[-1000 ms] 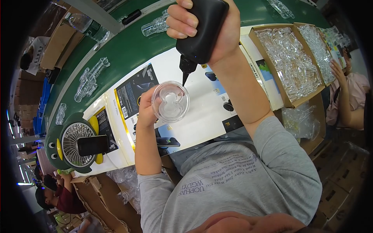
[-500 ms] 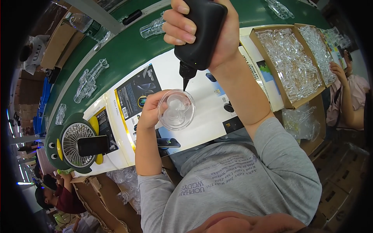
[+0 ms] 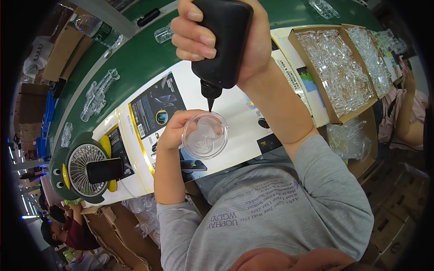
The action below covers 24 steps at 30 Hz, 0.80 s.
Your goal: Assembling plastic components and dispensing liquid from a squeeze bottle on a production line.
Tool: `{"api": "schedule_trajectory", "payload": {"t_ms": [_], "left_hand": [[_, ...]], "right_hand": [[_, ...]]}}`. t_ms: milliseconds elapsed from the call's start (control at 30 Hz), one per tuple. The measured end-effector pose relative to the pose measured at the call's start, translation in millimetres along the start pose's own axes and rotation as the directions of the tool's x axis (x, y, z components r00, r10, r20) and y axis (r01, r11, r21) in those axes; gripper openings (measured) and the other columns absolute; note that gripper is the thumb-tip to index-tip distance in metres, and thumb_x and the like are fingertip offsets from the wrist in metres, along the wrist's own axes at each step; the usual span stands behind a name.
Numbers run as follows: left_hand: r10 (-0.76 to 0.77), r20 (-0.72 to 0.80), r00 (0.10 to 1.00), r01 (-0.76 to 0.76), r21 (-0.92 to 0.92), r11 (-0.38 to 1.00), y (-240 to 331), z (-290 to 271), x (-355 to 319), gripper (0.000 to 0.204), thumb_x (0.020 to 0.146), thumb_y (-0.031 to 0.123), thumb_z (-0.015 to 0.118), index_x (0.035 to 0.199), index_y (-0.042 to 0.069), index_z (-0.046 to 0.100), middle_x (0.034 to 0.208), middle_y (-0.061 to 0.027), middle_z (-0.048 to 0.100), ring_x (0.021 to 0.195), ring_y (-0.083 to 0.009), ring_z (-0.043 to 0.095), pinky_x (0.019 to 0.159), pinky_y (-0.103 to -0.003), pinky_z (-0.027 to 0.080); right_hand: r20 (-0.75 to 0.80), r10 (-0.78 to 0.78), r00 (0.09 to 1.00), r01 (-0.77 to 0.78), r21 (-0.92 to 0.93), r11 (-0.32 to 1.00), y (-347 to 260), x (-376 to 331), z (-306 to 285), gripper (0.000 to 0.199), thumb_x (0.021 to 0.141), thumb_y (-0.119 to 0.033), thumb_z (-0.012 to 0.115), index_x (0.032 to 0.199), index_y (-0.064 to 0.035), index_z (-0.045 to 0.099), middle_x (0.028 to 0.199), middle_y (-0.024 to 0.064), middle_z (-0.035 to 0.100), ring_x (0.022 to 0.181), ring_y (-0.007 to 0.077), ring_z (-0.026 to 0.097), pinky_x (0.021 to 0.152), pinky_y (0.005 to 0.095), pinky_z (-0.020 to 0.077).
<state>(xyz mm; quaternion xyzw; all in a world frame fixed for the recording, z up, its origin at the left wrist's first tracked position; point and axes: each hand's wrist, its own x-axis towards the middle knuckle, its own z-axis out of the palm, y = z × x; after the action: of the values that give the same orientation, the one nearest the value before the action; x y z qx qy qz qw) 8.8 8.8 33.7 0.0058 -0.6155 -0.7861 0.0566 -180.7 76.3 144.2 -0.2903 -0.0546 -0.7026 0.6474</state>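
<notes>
One black squeeze bottle (image 3: pixel 221 40). One clear round plastic piece (image 3: pixel 205 135). Two cardboard boxes (image 3: pixel 337 67) of clear parts, too many to count. One small desk fan (image 3: pixel 83 169). One phone (image 3: pixel 105 170) propped against fan.

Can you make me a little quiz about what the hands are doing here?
1. True or false: the right hand holds a black squeeze bottle with its nozzle pointing down.
2. What does the left hand hold? A) a round clear plastic piece B) a red cup C) a spoon
3. Fill in: the cardboard box at the right of the table holds clear plastic ____.

Key: 1 true; 2 A, the round clear plastic piece; 3 pieces.
</notes>
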Motion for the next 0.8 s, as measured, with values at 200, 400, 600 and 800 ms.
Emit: {"api": "schedule_trajectory", "payload": {"t_ms": [200,400,600,800], "left_hand": [[-0.059,0.097,0.994,0.051,0.081,0.995,-13,-17,-4,0.047,0.084,0.038,0.059,0.102,-0.006,0.059,0.090,-0.0113,0.065,0.084,-0.0167,0.061,0.074,-0.027,0.047],[-0.034,0.188,0.982,0.046,-0.059,0.997,-16,-5,2,0.039,0.087,0.031,0.057,0.100,-0.005,0.060,0.091,-0.0097,0.065,0.082,-0.0131,0.058,0.074,-0.027,0.046],[-0.080,0.110,0.991,0.087,-0.055,0.995,-22,-2,-2,0.030,0.087,0.019,0.058,0.104,-0.005,0.060,0.094,-0.0088,0.064,0.085,-0.0127,0.057,0.078,-0.027,0.045],[-0.117,0.136,0.984,0.127,-0.065,0.990,-29,-7,7,0.028,0.087,0.017,0.057,0.104,-0.004,0.060,0.094,-0.0057,0.064,0.085,-0.0107,0.055,0.078,-0.025,0.044]], "right_hand": [[0.004,0.022,1.000,-0.022,-0.033,0.999,7,1,2,0.040,0.090,-0.037,0.031,0.073,-0.0034,0.045,0.053,0.0051,0.043,0.044,0.0133,0.040,0.046,0.0227,0.0368],[-0.022,0.077,0.997,-0.077,0.005,0.997,13,-2,6,0.040,0.090,-0.037,0.031,0.073,-0.0028,0.045,0.052,0.0055,0.043,0.043,0.0135,0.040,0.045,0.0229,0.0371],[-0.040,0.094,0.995,-0.094,0.005,0.996,19,-4,5,0.041,0.090,-0.036,0.031,0.073,-0.0018,0.045,0.051,0.0062,0.044,0.041,0.0135,0.041,0.044,0.0231,0.0374],[-0.068,0.102,0.992,-0.105,-0.053,0.993,11,-4,4,0.040,0.089,-0.036,0.032,0.074,-0.0018,0.045,0.051,0.0063,0.044,0.042,0.0137,0.042,0.047,0.0238,0.0379]]}}
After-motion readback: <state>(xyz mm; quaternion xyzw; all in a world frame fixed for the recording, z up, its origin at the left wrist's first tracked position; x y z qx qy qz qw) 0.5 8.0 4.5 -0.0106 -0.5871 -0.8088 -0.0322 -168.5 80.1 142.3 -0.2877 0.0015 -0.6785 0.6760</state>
